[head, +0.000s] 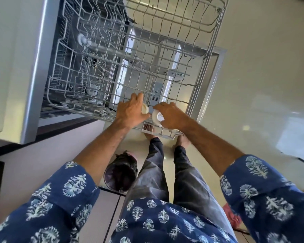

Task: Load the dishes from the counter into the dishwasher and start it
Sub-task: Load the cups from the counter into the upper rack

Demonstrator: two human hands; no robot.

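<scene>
Head view looks down at the pulled-out upper rack (165,55) of the dishwasher (33,85). The left hand (132,111) has its grip curled round a small cream cup (145,108). The right hand (172,116) pinches a white cup (157,116). Both cups sit at the rack's front edge, just beside each other.

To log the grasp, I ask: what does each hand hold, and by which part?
The left hand grips a small cream cup round its side. The right hand grips a white cup round its side.
</scene>
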